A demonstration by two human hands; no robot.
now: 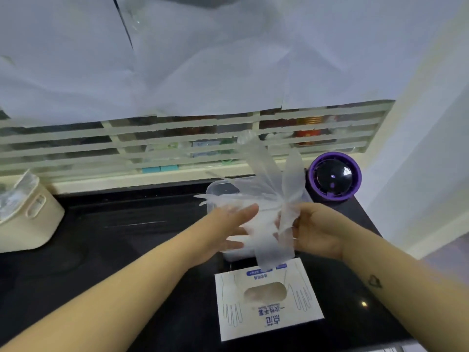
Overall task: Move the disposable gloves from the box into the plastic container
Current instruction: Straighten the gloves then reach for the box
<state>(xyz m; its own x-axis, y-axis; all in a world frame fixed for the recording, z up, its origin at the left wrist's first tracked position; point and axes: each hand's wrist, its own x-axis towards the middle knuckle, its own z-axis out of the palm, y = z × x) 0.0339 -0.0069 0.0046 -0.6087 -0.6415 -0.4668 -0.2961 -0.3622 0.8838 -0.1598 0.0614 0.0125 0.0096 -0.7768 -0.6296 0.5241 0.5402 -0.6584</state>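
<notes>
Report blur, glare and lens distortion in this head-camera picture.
Head view: the wide-angle lens bows the window grille; the translucent gloves pinched by the right hand look smeared, likely motion blur, and the left hand against them is soft too; the box print reads fairly sharp; small glints of glare dot the black counter; light is flat, shadows faint.

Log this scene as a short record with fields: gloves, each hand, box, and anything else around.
gloves: clear, bunched, held over the plastic container
left hand: fingers straight, touching gloves
right hand: pinches gloves
box: on black counter, nearer than container, opening on top
other: purple round device back right; cream basket left
</notes>
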